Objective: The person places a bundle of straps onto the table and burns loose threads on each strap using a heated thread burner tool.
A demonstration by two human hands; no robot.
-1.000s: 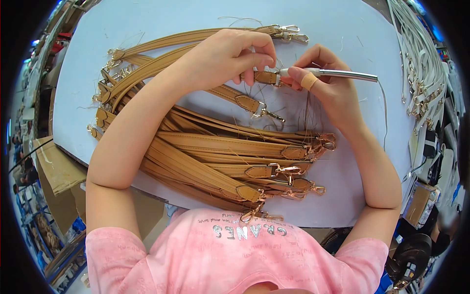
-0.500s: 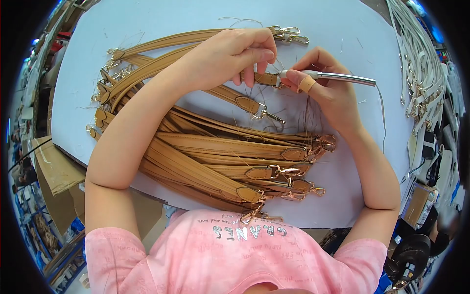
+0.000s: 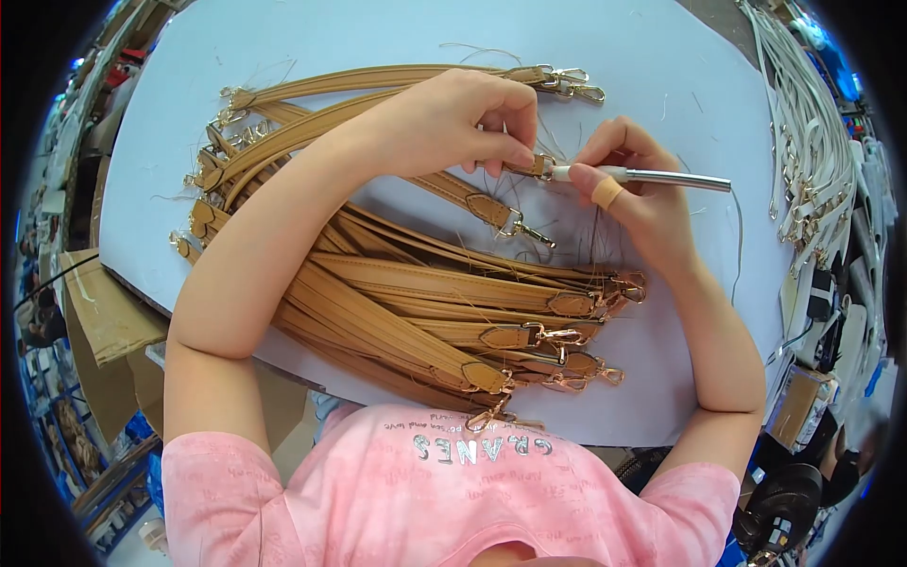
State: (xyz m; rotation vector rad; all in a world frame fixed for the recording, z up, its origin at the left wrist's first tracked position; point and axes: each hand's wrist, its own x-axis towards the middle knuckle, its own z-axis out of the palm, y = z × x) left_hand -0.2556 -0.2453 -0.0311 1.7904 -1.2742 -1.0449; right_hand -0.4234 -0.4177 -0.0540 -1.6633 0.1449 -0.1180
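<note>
My left hand [image 3: 491,128] is closed on the clasp end of a tan leather strap [image 3: 531,170], above the middle of the table. In my right hand [image 3: 638,180] is a corded pen-shaped tool [image 3: 675,178] with a white front and a metal rear. Its tip points left and meets the strap end near the metal ring; whether it touches cannot be made out. Loose threads stick up there. A tan band [image 3: 607,193] wraps one finger of my right hand. Just below lies another strap end with a gold swivel clasp [image 3: 521,229].
A pile of tan straps [image 3: 416,283] with metal clasps covers the middle of the white table [image 3: 652,47]. White straps [image 3: 812,151] hang at the right edge. A cardboard box [image 3: 109,307] stands at the left. The tool's cord [image 3: 740,246] runs down the right side.
Both hands appear slightly lower in view. My left fingers have come closer to the strap's end, and the tool's tip stays beside it.
</note>
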